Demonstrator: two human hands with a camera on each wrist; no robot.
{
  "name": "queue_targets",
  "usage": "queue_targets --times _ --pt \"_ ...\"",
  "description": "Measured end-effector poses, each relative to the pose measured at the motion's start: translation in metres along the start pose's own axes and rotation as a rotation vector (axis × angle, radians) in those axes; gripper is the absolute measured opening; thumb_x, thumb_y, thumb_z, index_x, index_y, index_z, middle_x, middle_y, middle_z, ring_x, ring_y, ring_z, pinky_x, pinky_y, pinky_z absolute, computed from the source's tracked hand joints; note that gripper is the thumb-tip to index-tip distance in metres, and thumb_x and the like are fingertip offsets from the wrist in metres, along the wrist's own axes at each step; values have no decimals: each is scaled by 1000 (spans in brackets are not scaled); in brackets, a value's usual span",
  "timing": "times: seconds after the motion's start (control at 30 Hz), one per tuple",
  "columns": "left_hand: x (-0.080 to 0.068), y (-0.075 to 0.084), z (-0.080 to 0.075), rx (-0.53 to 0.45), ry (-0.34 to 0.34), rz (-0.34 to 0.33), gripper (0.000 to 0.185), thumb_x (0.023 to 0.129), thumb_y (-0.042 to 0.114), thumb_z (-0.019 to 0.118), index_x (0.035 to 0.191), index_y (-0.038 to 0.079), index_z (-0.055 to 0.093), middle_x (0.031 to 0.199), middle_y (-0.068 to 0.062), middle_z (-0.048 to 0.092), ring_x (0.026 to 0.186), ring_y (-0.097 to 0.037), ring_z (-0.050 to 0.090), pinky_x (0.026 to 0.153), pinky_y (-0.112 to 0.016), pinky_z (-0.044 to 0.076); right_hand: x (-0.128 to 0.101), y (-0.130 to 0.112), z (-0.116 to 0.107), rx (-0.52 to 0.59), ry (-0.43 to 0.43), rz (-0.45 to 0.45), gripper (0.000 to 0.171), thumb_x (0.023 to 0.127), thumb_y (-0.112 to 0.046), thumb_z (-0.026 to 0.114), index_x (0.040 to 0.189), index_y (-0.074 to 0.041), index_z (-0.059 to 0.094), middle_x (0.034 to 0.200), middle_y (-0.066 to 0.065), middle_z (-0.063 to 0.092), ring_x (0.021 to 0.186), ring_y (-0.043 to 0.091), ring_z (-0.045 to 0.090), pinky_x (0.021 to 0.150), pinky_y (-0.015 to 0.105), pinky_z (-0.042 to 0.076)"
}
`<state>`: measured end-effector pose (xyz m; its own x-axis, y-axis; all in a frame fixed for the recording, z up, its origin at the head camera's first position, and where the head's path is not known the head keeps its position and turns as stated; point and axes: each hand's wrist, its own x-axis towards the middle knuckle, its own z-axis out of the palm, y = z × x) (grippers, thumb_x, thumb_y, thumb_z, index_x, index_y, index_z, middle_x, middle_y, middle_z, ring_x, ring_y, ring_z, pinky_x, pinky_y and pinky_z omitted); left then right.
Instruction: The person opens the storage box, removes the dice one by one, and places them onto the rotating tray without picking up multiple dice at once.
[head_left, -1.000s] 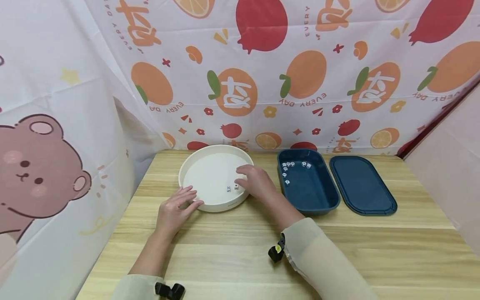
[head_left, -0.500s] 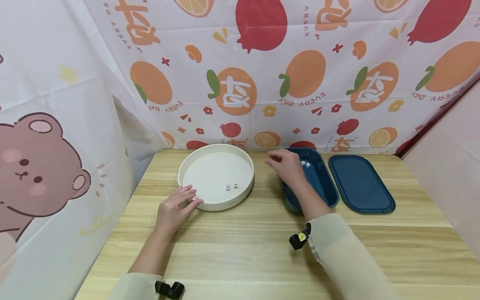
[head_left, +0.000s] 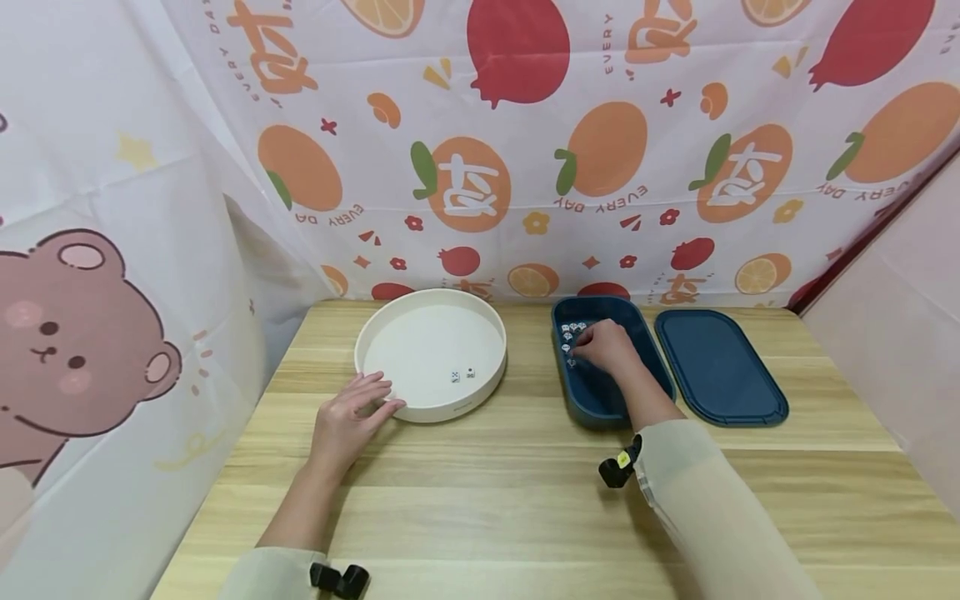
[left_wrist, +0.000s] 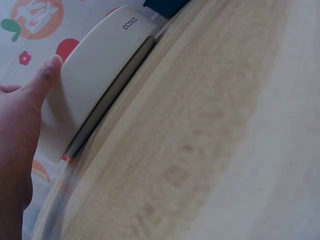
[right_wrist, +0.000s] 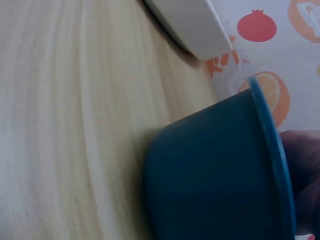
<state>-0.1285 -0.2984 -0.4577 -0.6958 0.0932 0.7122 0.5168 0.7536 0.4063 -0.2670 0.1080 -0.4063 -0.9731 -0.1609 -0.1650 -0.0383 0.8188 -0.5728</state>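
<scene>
In the head view, my left hand holds the near-left rim of a round cream tray. Its fingers reach over the edge, and the left wrist view has the thumb against the outer wall. Two white dice, one left of the other, lie inside this tray. My right hand is down in the deep blue box, thumb and fingers pinched together beside its left wall. A die between those fingertips is mostly hidden. Several dice lie along that side of the box.
A flat blue lid lies on the wooden table to the right of the box. A fruit-print cloth hangs behind the table's far edge. Another cloth with a bear print hangs at the left.
My right hand has moved right from the round tray, over the gap, and down into the blue box with its fingers pinched. The left hand stays on the tray rim.
</scene>
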Motion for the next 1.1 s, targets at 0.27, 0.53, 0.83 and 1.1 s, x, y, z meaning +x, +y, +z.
queue_targets --times 0.27,0.53,0.83,1.1 --pt "-1 -1 2 3 10 15 33 64 15 91 90 1 78 95 -12 77 102 -32 71 108 -40 49 1 2 6 -49 -79 29 16 87 -26 76 89 -10 78 89 6 73 82 22 61 74 32 55" --pt "1 2 -1 5 6 8 32 64 15 91 90 1 78 95 -12 77 102 -32 71 107 -42 49 2 -2 8 -103 -104 19 17 88 -24 73 88 -7 75 83 6 71 75 21 63 69 31 56" --pt "0 2 0 11 8 18 33 64 15 91 90 1 78 94 -12 77 102 -33 71 107 -43 50 3 -4 11 -193 -89 5 12 89 -21 71 87 -9 73 87 8 69 77 23 62 69 34 56" --pt "-1 3 0 11 14 22 33 64 15 91 90 0 78 94 -12 77 101 -33 71 105 -45 51 2 0 11 -149 -31 -34 15 92 -21 69 92 -8 77 94 9 71 84 24 61 77 36 57"
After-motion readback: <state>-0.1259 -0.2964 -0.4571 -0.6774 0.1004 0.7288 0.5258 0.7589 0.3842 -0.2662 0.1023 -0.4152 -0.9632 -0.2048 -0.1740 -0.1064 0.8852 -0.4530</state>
